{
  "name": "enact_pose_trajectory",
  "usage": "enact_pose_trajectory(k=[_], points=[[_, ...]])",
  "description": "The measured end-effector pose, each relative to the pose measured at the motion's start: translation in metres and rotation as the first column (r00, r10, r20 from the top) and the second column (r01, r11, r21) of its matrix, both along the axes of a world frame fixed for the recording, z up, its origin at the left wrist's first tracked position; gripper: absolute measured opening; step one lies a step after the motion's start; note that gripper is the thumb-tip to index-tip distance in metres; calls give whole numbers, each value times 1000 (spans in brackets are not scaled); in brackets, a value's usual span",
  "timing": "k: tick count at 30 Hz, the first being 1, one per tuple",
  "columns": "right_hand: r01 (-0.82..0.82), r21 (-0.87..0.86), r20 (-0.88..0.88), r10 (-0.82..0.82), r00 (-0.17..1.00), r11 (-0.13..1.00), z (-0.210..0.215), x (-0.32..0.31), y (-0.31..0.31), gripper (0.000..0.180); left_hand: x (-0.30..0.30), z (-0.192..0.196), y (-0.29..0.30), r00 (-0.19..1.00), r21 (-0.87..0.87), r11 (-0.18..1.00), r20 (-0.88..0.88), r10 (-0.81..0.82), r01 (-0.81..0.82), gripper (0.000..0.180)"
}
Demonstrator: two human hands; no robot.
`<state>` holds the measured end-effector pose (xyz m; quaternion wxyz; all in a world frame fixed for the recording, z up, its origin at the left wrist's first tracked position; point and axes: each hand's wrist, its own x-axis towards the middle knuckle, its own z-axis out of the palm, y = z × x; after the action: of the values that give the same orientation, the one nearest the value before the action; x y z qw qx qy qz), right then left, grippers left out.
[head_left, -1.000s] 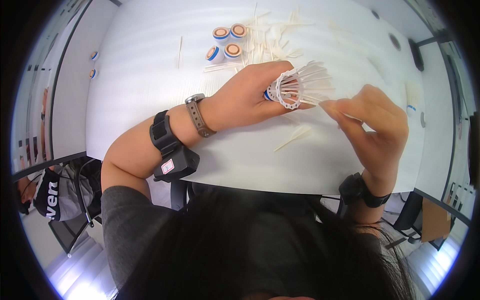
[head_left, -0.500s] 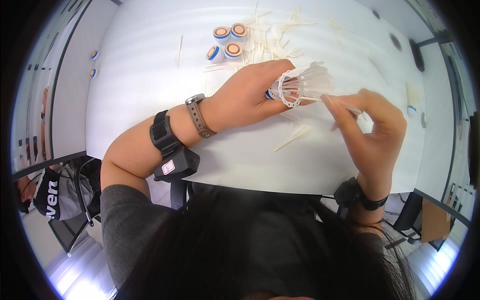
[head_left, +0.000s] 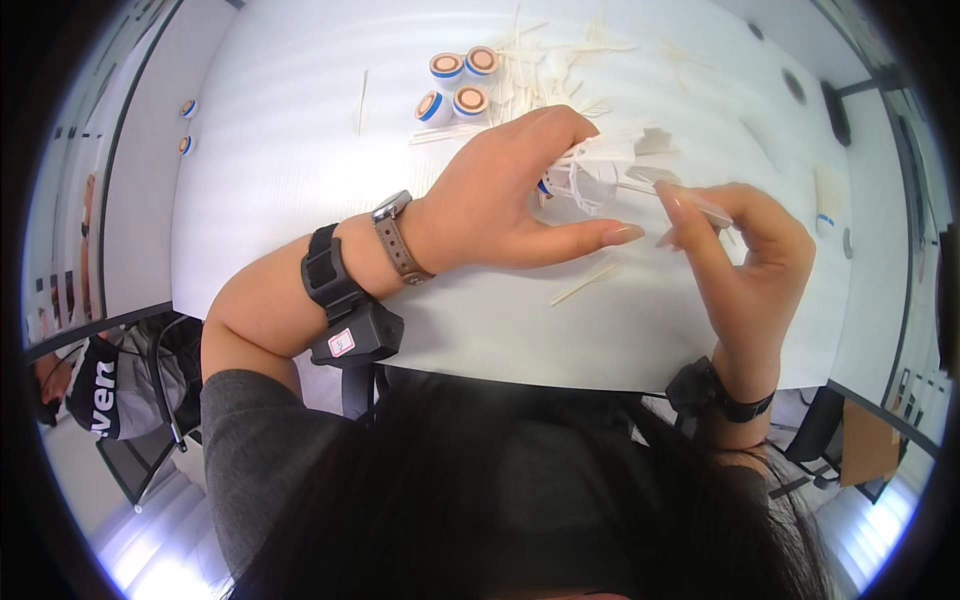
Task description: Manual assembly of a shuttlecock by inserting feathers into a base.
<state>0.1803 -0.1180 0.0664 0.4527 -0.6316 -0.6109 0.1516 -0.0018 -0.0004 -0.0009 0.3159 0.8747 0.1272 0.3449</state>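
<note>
My left hand (head_left: 495, 200) holds a partly feathered shuttlecock (head_left: 592, 188) with a white ring and a blue band at its base. The thumb sticks out straight, apart from the shuttlecock; the other fingers are mostly hidden behind it. In a pinch between thumb and fingertips, my right hand (head_left: 765, 245) has a white feather (head_left: 712, 210), its shaft pointing left toward the ring. Whether the shaft touches the shuttlecock I cannot tell. On the table below the hands lies a loose feather (head_left: 586, 284).
Several round pieces with blue bands and tan tops (head_left: 471, 101) stand past my left hand, beside a heap of loose feathers (head_left: 545, 82). A single feather (head_left: 363, 102) lies farther left. Another blue-banded shuttlecock (head_left: 825, 200) rests at the right on the white table (head_left: 480, 330).
My left thumb has lifted off the shuttlecock and stretched out to the right. The shuttlecock has turned somewhat. My right hand keeps its pinch on the feather, almost in place.
</note>
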Motion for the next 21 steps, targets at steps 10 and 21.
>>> enact_pose_trajectory(k=[10,21], points=[[36,-130,-132,-54,990,991,1,1,3,11,0,-2,1,997,-149,986,22,-77,79,46],[-65,-255,-387,-41,921,965,-6,4,12,15,0,2,0,990,-336,939,-90,-109,73,51]])
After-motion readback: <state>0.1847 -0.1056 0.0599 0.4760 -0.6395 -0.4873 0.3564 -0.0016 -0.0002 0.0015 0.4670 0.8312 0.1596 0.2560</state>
